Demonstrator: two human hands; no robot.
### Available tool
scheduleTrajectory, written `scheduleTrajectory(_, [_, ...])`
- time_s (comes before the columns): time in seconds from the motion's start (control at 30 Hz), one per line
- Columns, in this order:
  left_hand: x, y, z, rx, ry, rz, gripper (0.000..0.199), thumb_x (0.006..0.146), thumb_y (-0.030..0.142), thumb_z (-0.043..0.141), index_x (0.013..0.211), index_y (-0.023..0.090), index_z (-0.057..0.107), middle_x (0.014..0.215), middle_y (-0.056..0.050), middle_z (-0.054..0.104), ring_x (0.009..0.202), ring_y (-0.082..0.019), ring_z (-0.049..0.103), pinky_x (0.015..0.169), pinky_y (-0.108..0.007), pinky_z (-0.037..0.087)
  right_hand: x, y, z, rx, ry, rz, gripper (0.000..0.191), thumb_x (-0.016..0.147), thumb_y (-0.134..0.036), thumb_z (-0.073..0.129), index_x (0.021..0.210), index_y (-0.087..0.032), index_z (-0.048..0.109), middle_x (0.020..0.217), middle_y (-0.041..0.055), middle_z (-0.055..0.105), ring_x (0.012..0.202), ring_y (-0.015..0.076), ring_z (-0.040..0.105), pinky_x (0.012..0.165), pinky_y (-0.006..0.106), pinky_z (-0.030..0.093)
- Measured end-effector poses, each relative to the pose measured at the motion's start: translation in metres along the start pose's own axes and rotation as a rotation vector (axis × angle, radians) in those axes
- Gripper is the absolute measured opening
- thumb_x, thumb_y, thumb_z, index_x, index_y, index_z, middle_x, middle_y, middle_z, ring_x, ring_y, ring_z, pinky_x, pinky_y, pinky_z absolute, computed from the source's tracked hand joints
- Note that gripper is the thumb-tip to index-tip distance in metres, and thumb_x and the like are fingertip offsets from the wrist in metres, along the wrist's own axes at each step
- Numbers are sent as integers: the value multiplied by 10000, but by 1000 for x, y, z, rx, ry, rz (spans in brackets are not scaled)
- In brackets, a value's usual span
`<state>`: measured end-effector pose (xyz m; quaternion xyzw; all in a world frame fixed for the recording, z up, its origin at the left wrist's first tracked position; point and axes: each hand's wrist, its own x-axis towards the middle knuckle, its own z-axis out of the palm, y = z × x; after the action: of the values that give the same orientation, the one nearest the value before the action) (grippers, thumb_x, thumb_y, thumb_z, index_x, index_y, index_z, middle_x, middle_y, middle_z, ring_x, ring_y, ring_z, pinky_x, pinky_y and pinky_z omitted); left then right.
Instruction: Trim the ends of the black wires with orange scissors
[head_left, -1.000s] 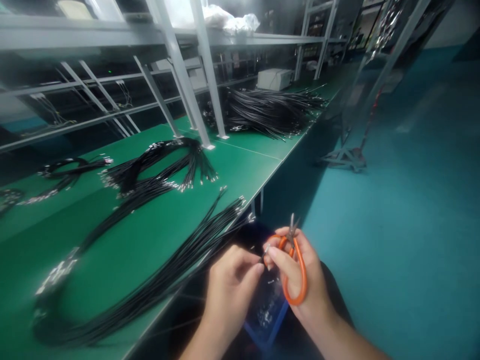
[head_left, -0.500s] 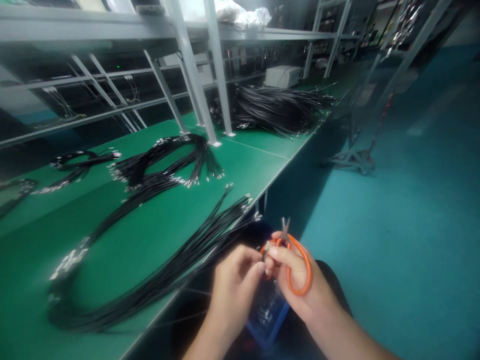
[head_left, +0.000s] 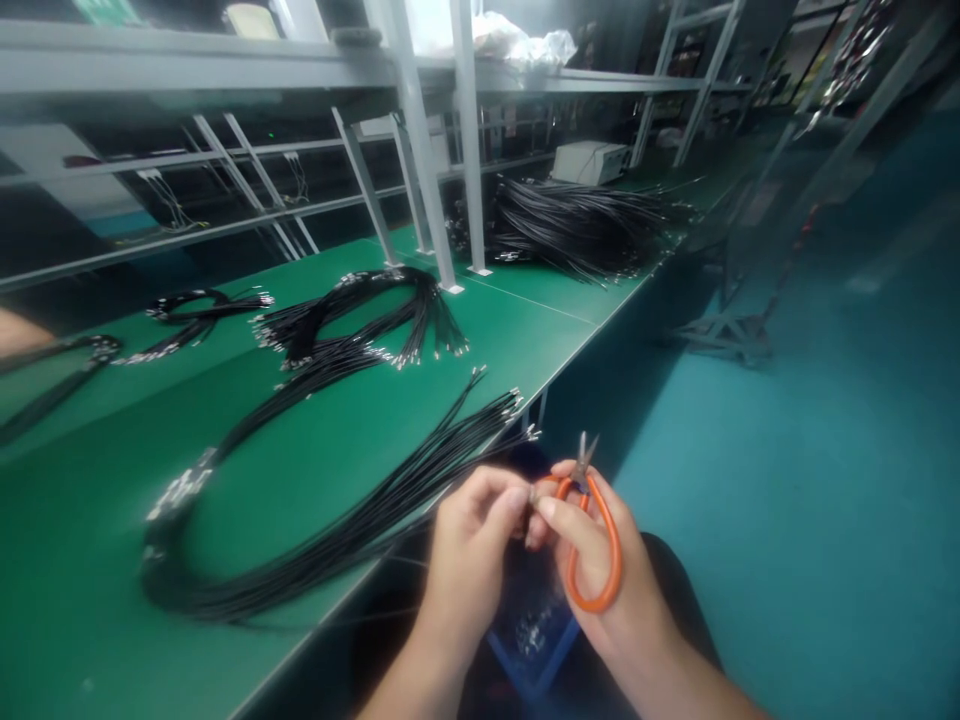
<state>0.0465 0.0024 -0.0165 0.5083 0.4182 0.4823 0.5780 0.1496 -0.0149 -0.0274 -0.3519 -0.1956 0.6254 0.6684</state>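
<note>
Orange-handled scissors (head_left: pixel 611 545) rest in my right hand (head_left: pixel 600 560), blades slightly apart and pointing up and away. The thumb and fingers of that hand also pinch a small pale piece (head_left: pixel 533 495), too small to identify. My left hand (head_left: pixel 472 550) is closed in a pinch at the same piece, its fingertips close to those of my right hand. Just left of both hands, a long bundle of black cables (head_left: pixel 337 545) curves over the green table (head_left: pixel 300 490), its pale-tipped ends at the table's edge.
Below my hands is a blue bin (head_left: pixel 534 685) with small shiny pieces. More black cable bundles (head_left: pixel 397 300) lie farther back, with a large pile (head_left: pixel 585 225) beside a white box (head_left: pixel 590 162). Metal posts (head_left: pixel 469 150) rise from the table. Another person's arm (head_left: pixel 22 333) shows at far left.
The view has shifted, so the table and cables appear farther right. Another person's arm has come into view at the left. My fingertips still meet, and the scissors have tilted slightly.
</note>
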Motion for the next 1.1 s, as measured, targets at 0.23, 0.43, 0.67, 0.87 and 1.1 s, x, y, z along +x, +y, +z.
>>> scheduleTrajectory(0.23, [-1, -2, 3, -119, 27, -25, 112, 814, 251, 620, 800, 160, 556, 664, 23, 545, 584, -103, 521, 579, -232, 433, -2, 2, 1, 3, 2, -10, 202, 772, -142, 643, 901, -233, 517, 743, -40, 595, 645, 116, 565, 605, 227, 453])
scheduleTrajectory(0.43, [1, -5, 3, -245, -29, -2, 127, 844, 188, 580, 729, 149, 542, 653, 22, 541, 591, -92, 504, 609, -239, 428, 1, 2, -2, 3, 3, -12, 204, 758, -130, 646, 890, -227, 524, 711, -47, 579, 573, 107, 527, 584, 234, 448])
scheduleTrajectory(0.67, [0, -7, 5, -102, 62, 31, 81, 806, 217, 633, 822, 166, 572, 777, 7, 542, 616, -102, 534, 593, -245, 445, 1, 2, -1, 32, 8, -19, 206, 766, -117, 644, 896, -224, 523, 716, -40, 578, 598, 103, 531, 585, 221, 456])
scheduleTrajectory(0.87, [3, -5, 7, -308, -4, -48, 148, 854, 213, 561, 725, 151, 522, 708, 13, 508, 583, -89, 479, 582, -248, 405, 2, 5, -2, 21, -13, -34, 183, 782, -97, 617, 890, -214, 525, 700, -40, 585, 590, 94, 538, 587, 205, 462])
scheduleTrajectory(1.1, [3, -3, 6, -354, -29, -100, 93, 806, 192, 616, 768, 137, 552, 655, 15, 518, 576, -93, 480, 580, -244, 385, 3, 5, -3, 34, -20, -29, 201, 772, -105, 630, 904, -215, 526, 699, -41, 587, 571, 95, 531, 562, 207, 458])
